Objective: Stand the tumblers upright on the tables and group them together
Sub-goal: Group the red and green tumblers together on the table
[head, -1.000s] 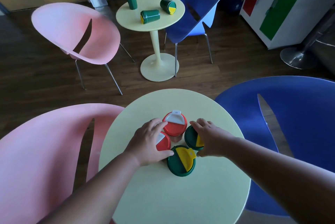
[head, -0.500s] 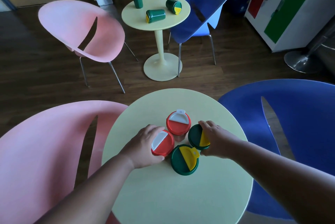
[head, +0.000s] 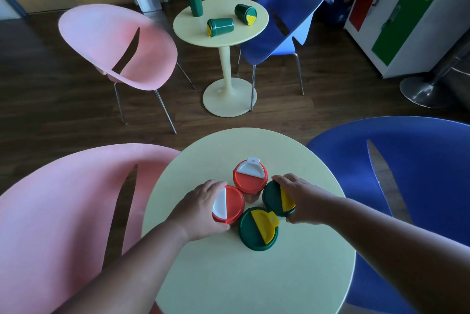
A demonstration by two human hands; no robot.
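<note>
**A:** ok so what's on the near table?

**B:** four tumblers, all upright, bunched in a tight cluster around the middle. Two red ones with white flip lids, two green ones with yellow flip lids. The left hand is wrapped around the left red tumbler, fingers curled round its side. The right hand is gripping the right green tumbler the same way, from its outer side.

**A:** and the other two?

**B:** nobody's touching them. The back red tumbler sits just behind and between the two held ones, and the front green tumbler is nearest the camera, right up against the others. Can't tell if they're all actually touching lower down, you only really see lids from up here.

**A:** the far table?

**B:** the far table has three green tumblers. One standing tumbler at the back left edge, upright. One tipped tumbler lying on its side near the middle, lid pointing left. Another fallen tumbler on its side toward the right, lid facing the camera-ish. Those three are spread apart, not grouped.

**A:** chairs?

**B:** a pink chair and a blue chair on either side of that far table.
</note>
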